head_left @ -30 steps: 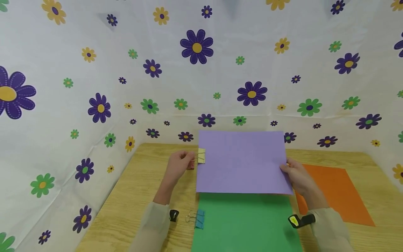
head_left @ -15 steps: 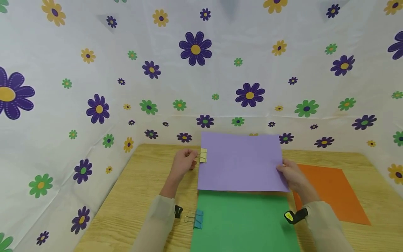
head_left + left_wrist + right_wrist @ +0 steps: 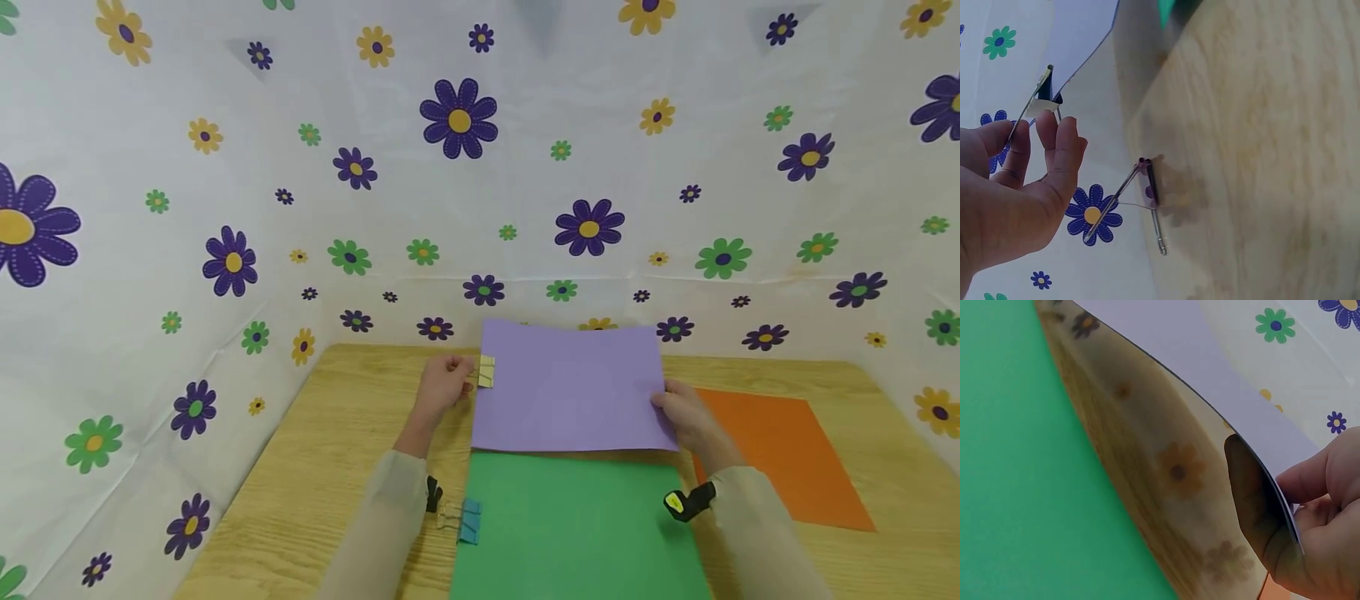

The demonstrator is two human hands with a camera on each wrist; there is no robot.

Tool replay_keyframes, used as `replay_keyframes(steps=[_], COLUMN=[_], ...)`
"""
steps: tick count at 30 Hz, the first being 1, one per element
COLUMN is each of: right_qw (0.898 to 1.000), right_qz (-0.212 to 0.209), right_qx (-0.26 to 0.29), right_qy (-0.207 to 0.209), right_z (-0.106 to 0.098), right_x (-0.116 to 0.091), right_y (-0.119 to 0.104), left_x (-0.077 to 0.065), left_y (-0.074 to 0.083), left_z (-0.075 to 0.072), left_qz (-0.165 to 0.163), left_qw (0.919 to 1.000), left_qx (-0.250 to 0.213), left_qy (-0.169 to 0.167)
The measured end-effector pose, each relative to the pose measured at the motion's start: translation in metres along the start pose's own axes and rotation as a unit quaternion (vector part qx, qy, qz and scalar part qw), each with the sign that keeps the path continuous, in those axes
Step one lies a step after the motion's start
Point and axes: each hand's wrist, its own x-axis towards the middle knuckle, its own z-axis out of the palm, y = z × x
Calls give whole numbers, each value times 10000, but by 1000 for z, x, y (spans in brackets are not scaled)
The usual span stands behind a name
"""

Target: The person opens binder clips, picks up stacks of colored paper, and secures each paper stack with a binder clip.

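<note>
A purple sheet [image 3: 573, 392] is held up above the far end of a green sheet [image 3: 570, 525]. My left hand [image 3: 444, 383] pinches a wire handle of the pale yellow binder clip [image 3: 487, 372] that grips the sheet's left edge; thumb and index finger meet on the wire in the left wrist view. Between thumb and fingers, my right hand [image 3: 684, 417] holds the purple sheet's right edge, with the underside fingers shadowed in the right wrist view. A blue binder clip [image 3: 469, 522] sits on the green sheet's left edge. Another, pinkish binder clip [image 3: 1149, 184] stands on the table beside my left hand.
An orange sheet [image 3: 780, 458] lies flat on the wooden table [image 3: 322, 433], right of the purple and green ones. A white flower-print cloth [image 3: 300, 100] hangs behind the table and along its sides.
The purple sheet has moved slightly away and its right edge has shifted left with my right hand. My left hand has moved a little right, still pinching the yellow binder clip's handle.
</note>
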Motion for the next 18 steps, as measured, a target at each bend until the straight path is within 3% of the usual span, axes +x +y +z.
replay_keyframes(steps=[18], right_qw=[9996], right_qz=[264], right_qx=[-17], right_qy=[96], right_z=[6], right_x=[5], right_y=[7], left_x=[9], left_y=[-18], left_z=[7], left_qz=[-74], left_qw=[10000], left_qx=[18], left_qy=[10])
